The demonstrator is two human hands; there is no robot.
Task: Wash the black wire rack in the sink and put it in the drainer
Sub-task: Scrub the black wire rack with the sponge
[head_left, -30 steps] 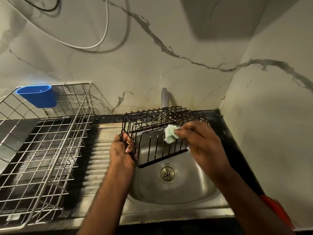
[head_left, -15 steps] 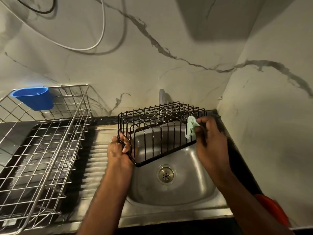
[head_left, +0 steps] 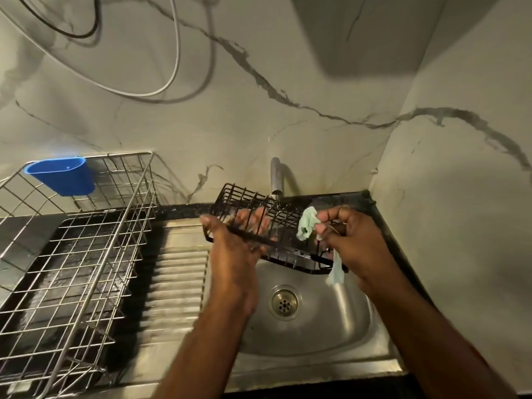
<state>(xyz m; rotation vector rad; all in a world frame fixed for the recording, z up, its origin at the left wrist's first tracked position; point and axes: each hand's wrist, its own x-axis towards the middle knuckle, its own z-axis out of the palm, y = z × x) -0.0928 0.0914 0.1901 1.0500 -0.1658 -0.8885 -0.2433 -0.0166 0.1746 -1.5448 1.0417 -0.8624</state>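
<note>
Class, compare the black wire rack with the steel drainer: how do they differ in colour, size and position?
The black rack is dark; the drainer is shiny silver. The rack is much smaller than the drainer. The rack is held tilted over the sink by the left hand, under the tap; the drainer stands on the counter to the left. Both are open wire grids.

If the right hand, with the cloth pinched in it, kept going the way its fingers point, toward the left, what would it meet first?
Most likely the black wire rack: the right hand pinches the green cloth right at the rack's near end, wires directly ahead. Beyond them sits the left hand. Depth from one view is uncertain.
</note>
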